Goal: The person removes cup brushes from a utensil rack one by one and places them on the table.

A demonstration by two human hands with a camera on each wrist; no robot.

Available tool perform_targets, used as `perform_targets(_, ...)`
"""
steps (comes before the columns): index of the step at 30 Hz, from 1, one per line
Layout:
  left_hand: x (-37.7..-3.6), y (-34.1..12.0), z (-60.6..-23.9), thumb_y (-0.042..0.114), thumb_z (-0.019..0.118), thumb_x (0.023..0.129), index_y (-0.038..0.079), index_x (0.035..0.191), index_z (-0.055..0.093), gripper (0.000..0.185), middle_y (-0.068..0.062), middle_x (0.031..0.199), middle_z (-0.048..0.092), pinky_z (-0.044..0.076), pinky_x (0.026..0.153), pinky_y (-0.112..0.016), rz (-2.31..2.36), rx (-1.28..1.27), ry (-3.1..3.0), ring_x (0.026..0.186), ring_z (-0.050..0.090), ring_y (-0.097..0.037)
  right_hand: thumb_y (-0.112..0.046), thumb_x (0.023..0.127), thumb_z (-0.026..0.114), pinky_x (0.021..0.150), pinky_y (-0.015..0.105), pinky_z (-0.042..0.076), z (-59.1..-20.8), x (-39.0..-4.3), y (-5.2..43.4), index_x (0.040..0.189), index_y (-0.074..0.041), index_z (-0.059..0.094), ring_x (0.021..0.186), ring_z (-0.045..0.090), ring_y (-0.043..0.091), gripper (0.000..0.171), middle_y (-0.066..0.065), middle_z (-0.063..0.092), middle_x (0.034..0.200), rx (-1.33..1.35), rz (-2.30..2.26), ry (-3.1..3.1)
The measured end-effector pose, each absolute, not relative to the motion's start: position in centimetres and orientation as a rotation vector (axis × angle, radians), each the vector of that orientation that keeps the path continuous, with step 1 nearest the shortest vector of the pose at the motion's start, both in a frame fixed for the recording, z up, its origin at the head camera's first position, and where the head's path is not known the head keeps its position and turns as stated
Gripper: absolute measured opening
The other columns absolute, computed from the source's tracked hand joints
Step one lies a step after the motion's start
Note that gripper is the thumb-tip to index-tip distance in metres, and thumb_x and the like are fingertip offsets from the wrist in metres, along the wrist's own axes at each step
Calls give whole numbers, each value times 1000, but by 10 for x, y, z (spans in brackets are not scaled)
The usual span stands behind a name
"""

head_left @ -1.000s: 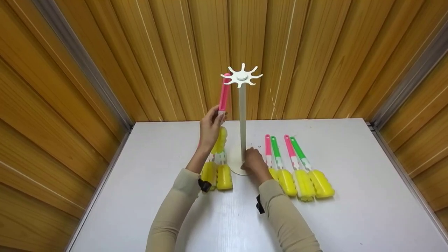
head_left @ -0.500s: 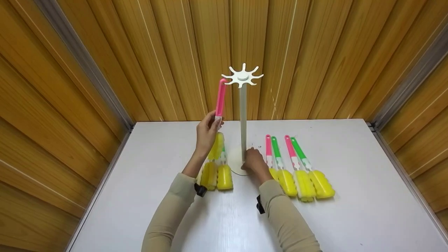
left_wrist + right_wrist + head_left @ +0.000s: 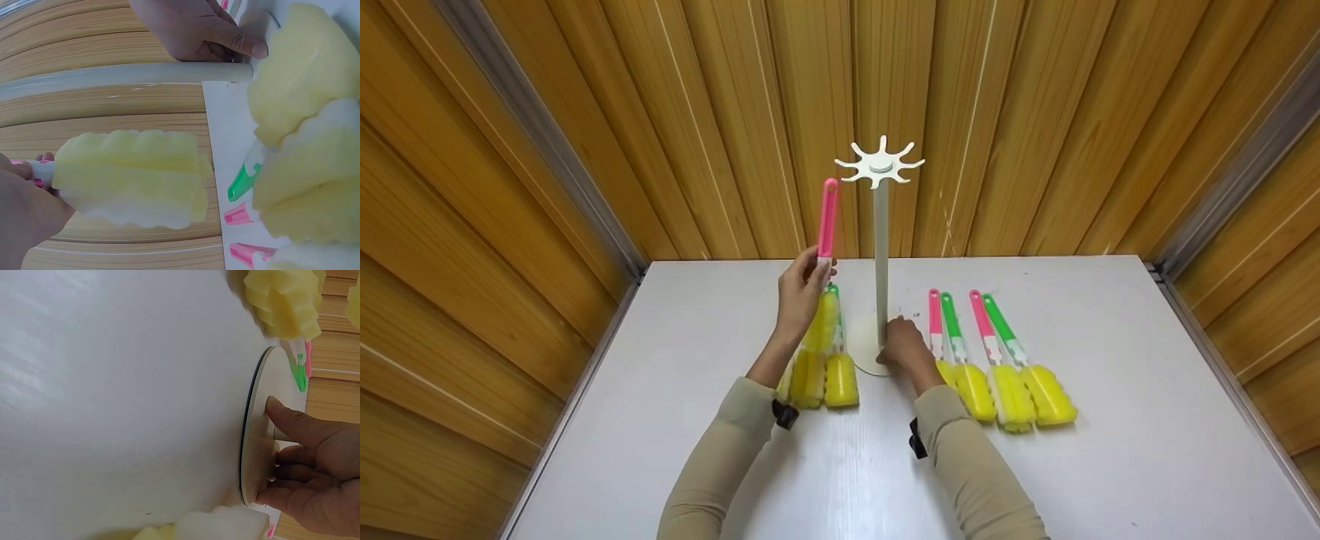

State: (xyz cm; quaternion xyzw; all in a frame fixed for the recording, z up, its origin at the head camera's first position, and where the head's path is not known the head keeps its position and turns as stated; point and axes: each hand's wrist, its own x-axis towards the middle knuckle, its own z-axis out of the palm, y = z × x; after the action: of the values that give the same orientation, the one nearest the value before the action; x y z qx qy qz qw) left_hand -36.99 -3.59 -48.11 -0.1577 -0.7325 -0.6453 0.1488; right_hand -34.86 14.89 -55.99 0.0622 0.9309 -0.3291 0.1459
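Note:
In the head view, my left hand [image 3: 799,296] pinches a sponge bottle brush [image 3: 826,221] at the white neck below its pink handle. The brush is upright, its yellow sponge head [image 3: 129,180] pointing down in the left wrist view. Its handle tip stands apart from and left of the hooked top [image 3: 880,163] of a white stand [image 3: 881,255]. My right hand [image 3: 906,346] holds the stand at the foot of its pole, thumb and fingertips on the round base [image 3: 261,430]. Beneath my left hand, several more brushes [image 3: 841,379] lie on the table, partly hidden.
Right of the stand, several sponge brushes [image 3: 1051,394] with pink and green handles lie on the white table [image 3: 1147,465], handles toward the back. Wood-patterned panels [image 3: 765,112] rise behind and at both sides. The stand's hooks carry no brushes.
My left hand and its brush have moved down and left, taking the handle tip from beside the stand's hooks to clear of them. My right hand has stayed at the base.

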Motion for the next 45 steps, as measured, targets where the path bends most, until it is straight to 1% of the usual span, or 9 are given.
perform_targets(4, -368, -43, -483, 7, 57, 104, 2, 132, 62, 29, -16, 110, 70, 59, 82, -39, -1855, -418, -2113, 96, 69, -29, -3, 83, 82, 91, 45, 55, -561, -350, 148, 120, 7, 62, 93, 57, 31, 43, 18, 63, 105, 178, -926, 2690)
perform_targets(12, -365, -60, -487, 7, 57, 104, 5, 132, 62, 29, -12, 110, 69, 53, 72, -23, -1847, -352, -2125, 89, 64, -23, -4, 82, 84, 97, 47, 53, -561, -349, 147, 122, 8, 61, 97, 56, 32, 48, 20, 63, 111, 134, -883, 2729)
perform_targets(18, -363, -72, -489, 11, 57, 105, 9, 134, 62, 30, -15, 113, 68, 55, 73, -25, -1872, -326, -2111, 90, 64, -24, -5, 82, 84, 99, 47, 51, -561, -350, 147, 123, 7, 62, 99, 55, 31, 48, 21, 63, 114, 127, -857, 2726)
perform_targets(26, -361, -85, -494, 16, 54, 106, 11, 140, 58, 34, -22, 114, 64, 59, 78, -34, -1928, -328, -2055, 96, 67, -35, -5, 82, 84, 104, 50, 47, -558, -347, 147, 131, 10, 58, 109, 55, 33, 57, 27, 57, 133, 113, -853, 2728)
perform_targets(28, -361, -87, -495, 16, 53, 107, 10, 141, 57, 35, -21, 113, 65, 58, 78, -37, -1909, -324, -2052, 92, 66, -30, -6, 82, 84, 105, 50, 47, -557, -346, 148, 131, 10, 58, 110, 55, 34, 58, 27, 57, 134, 110, -853, 2730)
perform_targets(31, -361, -92, -495, 16, 52, 107, 9, 143, 55, 36, -22, 113, 65, 56, 74, -32, -1883, -303, -2059, 89, 63, -24, -5, 82, 84, 105, 50, 46, -557, -346, 148, 132, 11, 57, 112, 55, 34, 58, 27, 57, 133, 97, -852, 2737)
perform_targets(35, -359, -98, -494, 14, 52, 107, 7, 145, 53, 39, -20, 112, 65, 55, 72, -26, -1887, -266, -2057, 93, 63, -37, -5, 82, 83, 105, 50, 46, -557, -346, 148, 132, 11, 57, 114, 55, 36, 59, 28, 57, 133, 86, -840, 2745)
perform_targets(38, -358, -103, -494, 11, 51, 107, 6, 146, 51, 39, -16, 111, 65, 57, 74, -28, -1907, -228, -2049, 98, 64, -43, -5, 82, 84, 104, 49, 47, -557, -346, 148, 131, 12, 57, 114, 56, 36, 58, 27, 58, 131, 83, -824, 2755)
perform_targets(45, -352, -114, -495, 6, 48, 106, 7, 148, 48, 42, -15, 115, 62, 57, 78, -28, -1947, -156, -2025, 96, 64, -32, -5, 82, 84, 102, 49, 48, -557, -345, 148, 129, 11, 58, 109, 57, 35, 56, 27, 60, 127, 93, -822, 2752)
